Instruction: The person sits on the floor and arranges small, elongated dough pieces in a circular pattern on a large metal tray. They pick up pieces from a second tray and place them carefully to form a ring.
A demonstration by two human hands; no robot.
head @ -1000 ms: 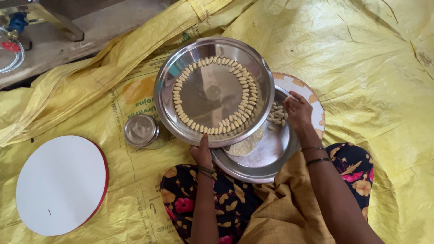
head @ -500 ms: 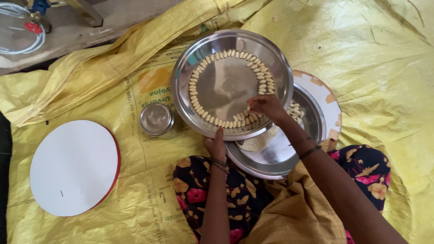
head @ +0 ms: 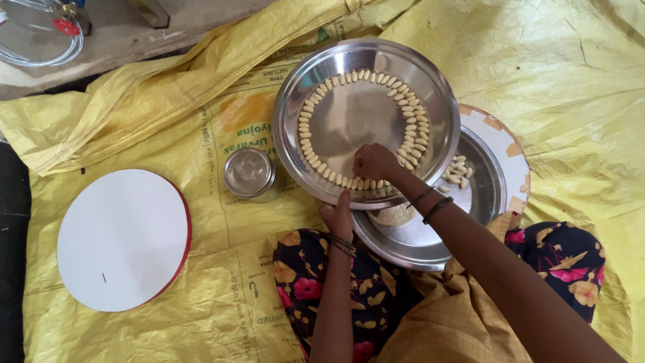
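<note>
While the white round board (head: 123, 239) lay far off at the left on the yellow plastic sheet (head: 201, 101), and the small steel lid (head: 249, 173) sat between it and the work, the left hand (head: 338, 216) gripped the near rim of the steel plate (head: 366, 74), thumb up over the edge and fingers hidden beneath, so how tightly they closed could not be told. Just to its right, the right hand (head: 373, 162) rested inside the plate, fingers bunched together and pointing down at the near arc of the ring of pale dough pieces (head: 310, 121); whether a piece was pinched in them could not be seen. That ring ran round the plate's floor, each piece lying with its long axis pointing toward the centre, and the fingertips met the ring at its lower edge, directly below the knuckles. Further right and partly under the plate sat a second steel plate (head: 430, 252), with a few loose pieces (head: 457, 171) on its far side, near the right forearm and well away from the left hand.
</note>
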